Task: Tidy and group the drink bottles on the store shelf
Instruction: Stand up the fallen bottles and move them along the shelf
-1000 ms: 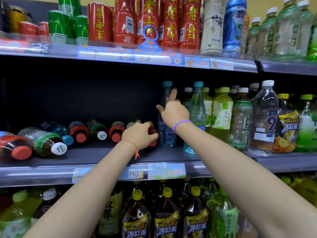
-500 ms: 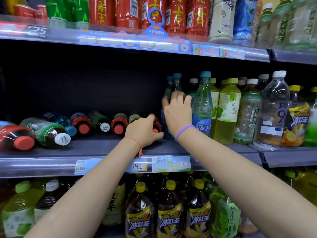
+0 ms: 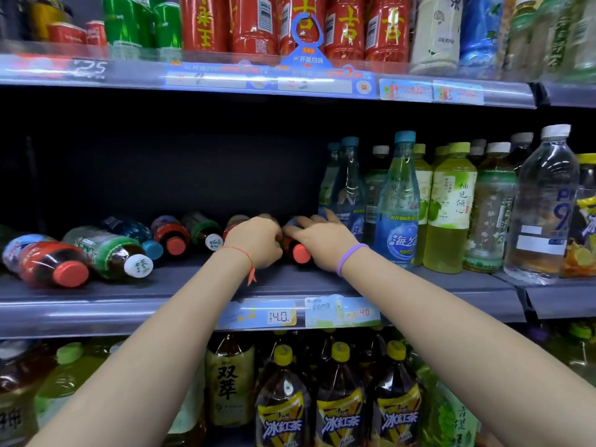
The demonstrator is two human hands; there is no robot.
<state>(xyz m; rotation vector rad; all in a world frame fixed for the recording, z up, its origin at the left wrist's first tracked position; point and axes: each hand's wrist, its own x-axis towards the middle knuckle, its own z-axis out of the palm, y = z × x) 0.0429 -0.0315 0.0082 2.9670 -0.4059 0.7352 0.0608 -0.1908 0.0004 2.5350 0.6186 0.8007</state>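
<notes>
On the middle shelf [image 3: 129, 304] a dark bottle with a red cap [image 3: 300, 252] lies on its side, cap toward me. My left hand [image 3: 258, 241] grips it from the left with curled fingers. My right hand [image 3: 322, 241] lies over it from the right, fingers curled round its body. Most of the bottle is hidden under both hands. Another lying bottle [image 3: 237, 221] shows just behind my left hand. Upright blue-capped bottles [image 3: 400, 204] stand right next to my right hand.
Several more bottles lie on their sides to the left, among them a red-capped cola [image 3: 54, 266] and a white-capped green tea [image 3: 109, 253]. Upright green tea [image 3: 451, 204] and a clear water bottle [image 3: 545, 204] fill the right. Red bottles [image 3: 345, 27] stand on the shelf above, large tea bottles [image 3: 338, 404] below.
My right hand has dropped from the upright blue-capped bottles down onto the lying red-capped bottle. My left hand has stayed on that bottle.
</notes>
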